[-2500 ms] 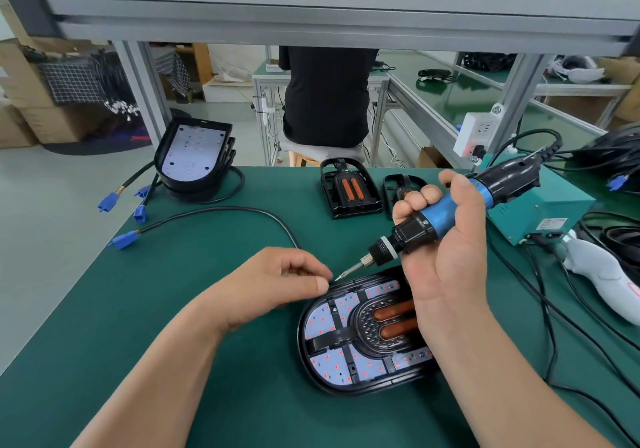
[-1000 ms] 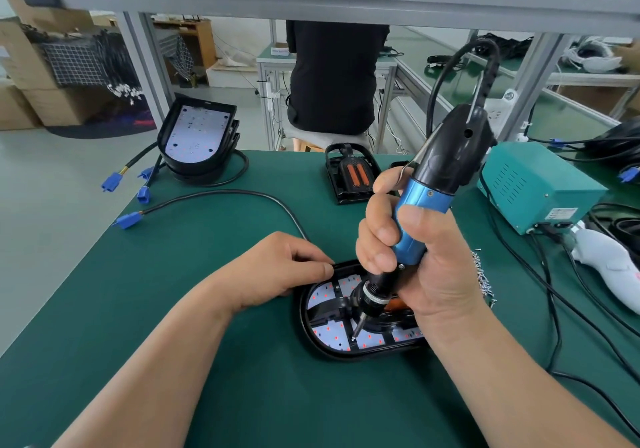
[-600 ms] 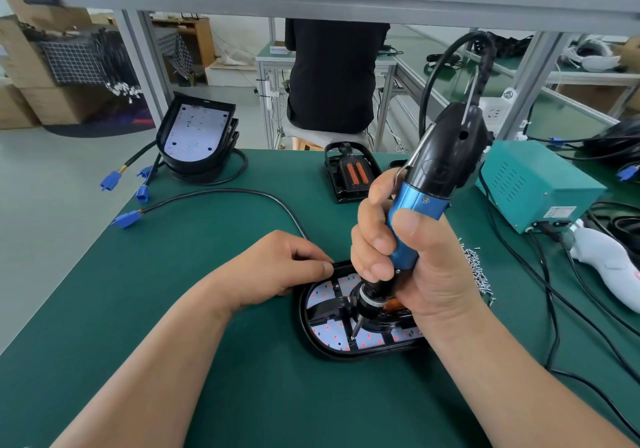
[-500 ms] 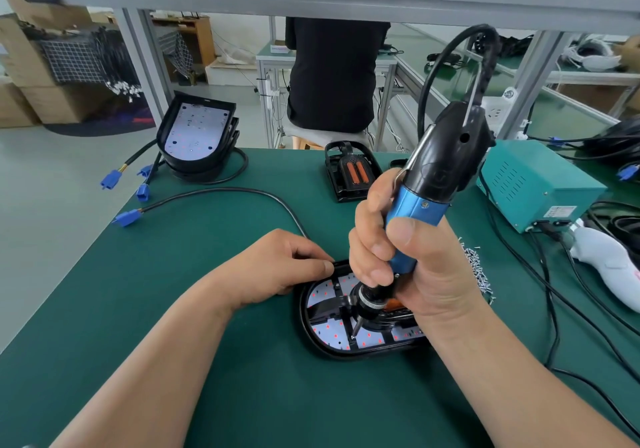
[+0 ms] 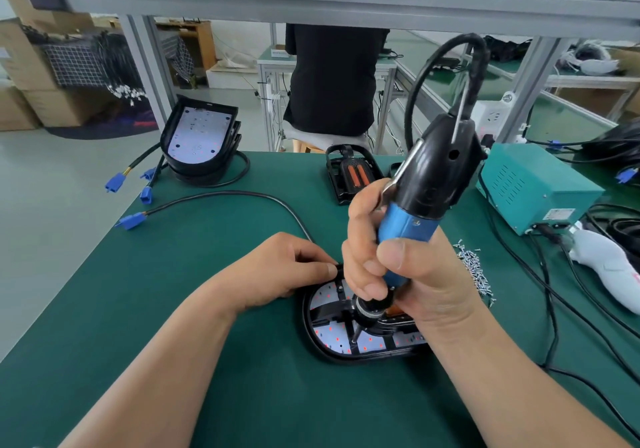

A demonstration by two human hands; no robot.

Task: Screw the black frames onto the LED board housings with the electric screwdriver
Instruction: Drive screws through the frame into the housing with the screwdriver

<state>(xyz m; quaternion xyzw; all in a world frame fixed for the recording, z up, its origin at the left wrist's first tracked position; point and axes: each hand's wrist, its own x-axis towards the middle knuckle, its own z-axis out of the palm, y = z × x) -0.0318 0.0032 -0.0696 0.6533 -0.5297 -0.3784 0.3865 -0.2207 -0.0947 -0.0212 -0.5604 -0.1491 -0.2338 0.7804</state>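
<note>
While the stack of bare boards in the upper left of the frame shows no frame on its top piece, and so probably still waits its turn, work is under way lower down. Left of centre, the left hand lies on the green surface with its fingers curled, thumb and forefinger pinching the upper-left rim of the housing to steady it. That housing lies flat at lower centre, and the black frame already sits on its lit board. Just right of it, the right hand is wrapped tightly round the blue grip of the screwdriver, which stands nearly upright with its tip down on a frame spoke near the lower edge. One screw seems to be going in now; how many are already seated on this piece cannot be told, since the hand covers much of it. In the upper middle another housing lies apart, its state unclear. Further right, a pile of loose screws suggests plenty of fastening remains, and a teal box stands beyond.
</note>
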